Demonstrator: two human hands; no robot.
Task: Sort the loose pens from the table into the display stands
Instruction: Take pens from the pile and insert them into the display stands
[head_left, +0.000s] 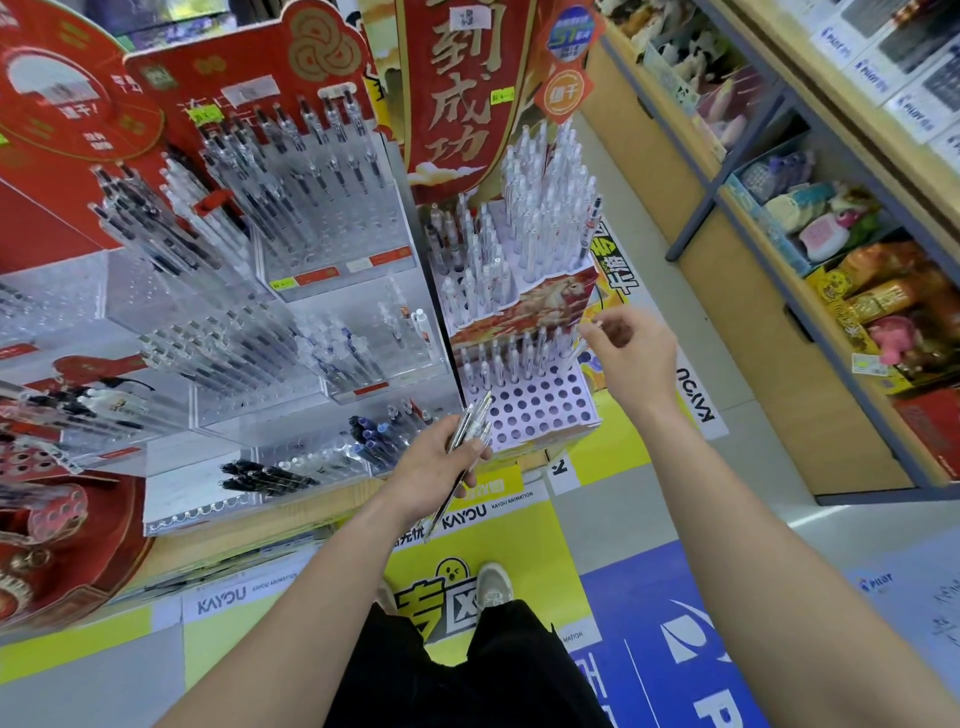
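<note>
Pens (475, 418) in left hand (431, 467), diagonal (upper ends toward stand (586, 397))

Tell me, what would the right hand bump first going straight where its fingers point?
Probably the row of clear plastic pens standing in the white cardboard stand with round holes, just past the right hand's pinched clear pen; depth is unclear.

The left hand (434, 470) holds a bunch of pens (467, 431). The right hand (626, 351) pinches a clear pen (584, 340) at the right edge of the white stand (545, 410).
</note>
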